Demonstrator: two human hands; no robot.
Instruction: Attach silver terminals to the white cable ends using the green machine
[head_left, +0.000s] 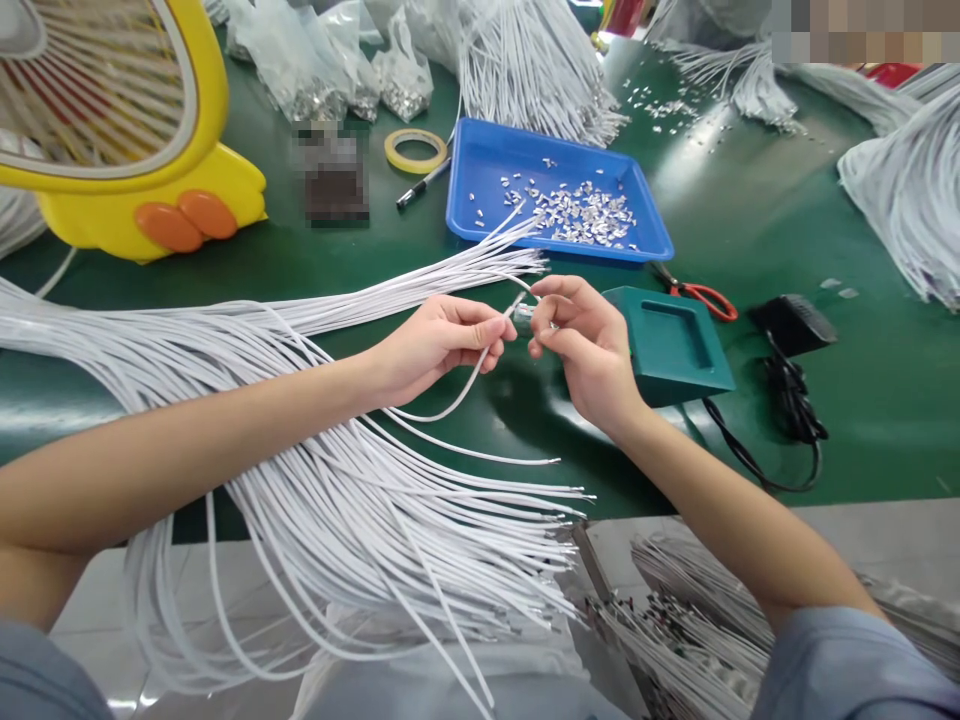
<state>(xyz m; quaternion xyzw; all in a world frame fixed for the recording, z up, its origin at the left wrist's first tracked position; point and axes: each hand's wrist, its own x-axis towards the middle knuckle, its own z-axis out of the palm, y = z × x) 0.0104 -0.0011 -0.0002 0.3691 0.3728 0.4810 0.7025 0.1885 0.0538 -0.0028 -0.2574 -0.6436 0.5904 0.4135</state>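
Note:
My left hand pinches a white cable close to its tip, which points up and to the right. Just beside that tip is my right hand, its fingers curled and thumb pressed in; a tiny shiny bit shows at the fingertips, too small to name. Under my left forearm a large bundle of white cables fans out, its stripped ends hanging past the table edge. Another bundle of white cables lies behind my left hand. Small metal terminals are scattered in a blue tray beyond my hands.
A green device stands by my right wrist, with orange-handled pliers behind it. A black power adapter with its cord lies right. Yellow tape, a pen and a yellow fan are at left.

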